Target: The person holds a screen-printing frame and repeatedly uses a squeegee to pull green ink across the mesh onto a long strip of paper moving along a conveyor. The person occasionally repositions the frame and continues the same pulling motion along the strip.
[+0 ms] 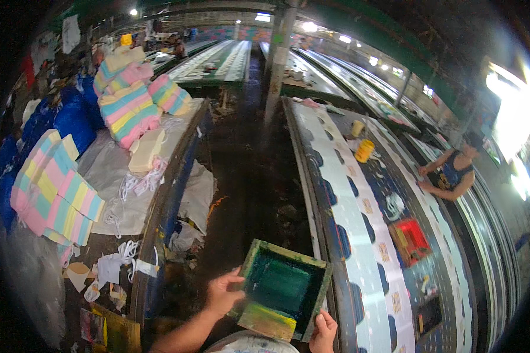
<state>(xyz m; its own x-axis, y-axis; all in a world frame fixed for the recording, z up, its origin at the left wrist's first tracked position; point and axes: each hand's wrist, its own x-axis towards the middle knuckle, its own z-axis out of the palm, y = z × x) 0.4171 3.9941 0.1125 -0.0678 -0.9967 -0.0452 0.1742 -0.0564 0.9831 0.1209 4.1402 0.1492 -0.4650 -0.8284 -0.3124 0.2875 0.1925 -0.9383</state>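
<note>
In front of my body I hold a small screen-printing frame (285, 279), wooden-edged and stained green, with a dark green mesh. My left hand (224, 294) is closed on its left side, the thumb over the edge. My right hand (323, 330) grips the lower right corner. Across the frame's near end lies a flat piece (269, 320) smeared yellow and green; whether it is loose or part of the frame I cannot tell. The frame is tilted, over the dark aisle floor and beside the long printing table on my right.
On the right, the printing table (359, 259) bears white printed strips, a red-meshed frame (410, 241) and a yellow container (364, 150). A person (456, 170) stands beyond it. Striped pastel cloth stacks (129, 112) and tangled white straps (126, 253) lie on the left table (182, 138). A post (275, 73) stands ahead.
</note>
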